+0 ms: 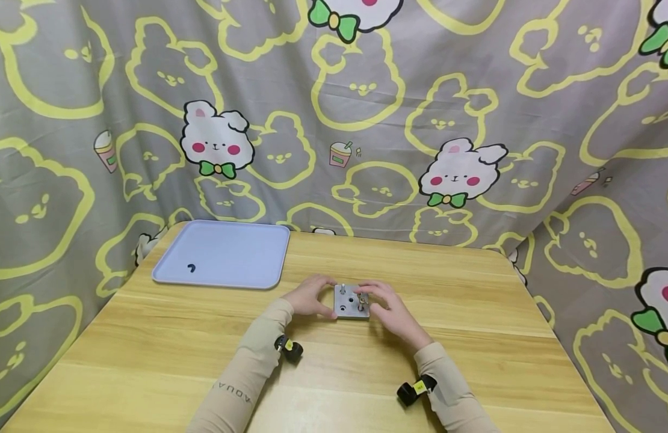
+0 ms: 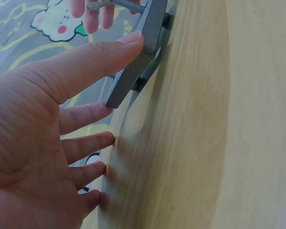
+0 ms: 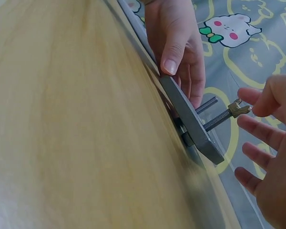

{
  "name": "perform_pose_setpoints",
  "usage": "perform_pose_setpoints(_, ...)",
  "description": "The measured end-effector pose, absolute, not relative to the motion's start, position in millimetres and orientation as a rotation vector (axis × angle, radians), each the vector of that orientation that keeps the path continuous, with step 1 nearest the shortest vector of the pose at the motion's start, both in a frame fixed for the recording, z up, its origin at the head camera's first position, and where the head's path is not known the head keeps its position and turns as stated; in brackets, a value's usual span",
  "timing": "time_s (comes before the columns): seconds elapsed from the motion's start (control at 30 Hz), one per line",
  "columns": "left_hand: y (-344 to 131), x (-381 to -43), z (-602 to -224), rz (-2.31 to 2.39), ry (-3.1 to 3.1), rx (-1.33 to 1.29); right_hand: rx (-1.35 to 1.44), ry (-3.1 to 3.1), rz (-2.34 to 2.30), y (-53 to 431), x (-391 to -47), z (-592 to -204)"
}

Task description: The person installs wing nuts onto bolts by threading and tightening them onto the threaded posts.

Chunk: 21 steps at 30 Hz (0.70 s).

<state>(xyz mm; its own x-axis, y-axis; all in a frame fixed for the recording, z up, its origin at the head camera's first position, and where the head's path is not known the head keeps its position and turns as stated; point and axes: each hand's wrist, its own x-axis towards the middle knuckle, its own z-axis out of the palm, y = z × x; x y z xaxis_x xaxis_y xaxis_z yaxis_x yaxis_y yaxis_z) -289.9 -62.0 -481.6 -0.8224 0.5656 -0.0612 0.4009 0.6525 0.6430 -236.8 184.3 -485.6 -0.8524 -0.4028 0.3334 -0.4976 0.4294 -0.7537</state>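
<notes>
A grey square metal plate [image 1: 351,314] with holes and upright posts stands on small feet on the table. My left hand [image 1: 310,295] grips its left side, thumb [image 2: 128,40] at the near edge and index fingertip at the far corner; the other fingers spread loosely. From the plate rises a threaded bolt [image 3: 218,119] with a brass wing nut [image 3: 238,109] near its top. My right hand [image 1: 390,310] pinches the wing nut between thumb and fingers, the lower fingers held apart. Beside that bolt stands a plain metal post [image 3: 207,105].
A pale blue tray [image 1: 225,281] lies at the back left of the wooden table [image 1: 420,270], with a small black C-shaped piece [image 1: 191,267] on it. A patterned curtain [image 1: 290,78] hangs right behind the table's back edge and along the sides.
</notes>
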Motion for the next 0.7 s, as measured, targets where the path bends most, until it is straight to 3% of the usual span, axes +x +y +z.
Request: perform_pose_setpoints(0.7,-63.1,-289.9,-480.8,0.923,2.618,0.807,0.75,-2.621,1.344,185.3,-237.7,-487.2)
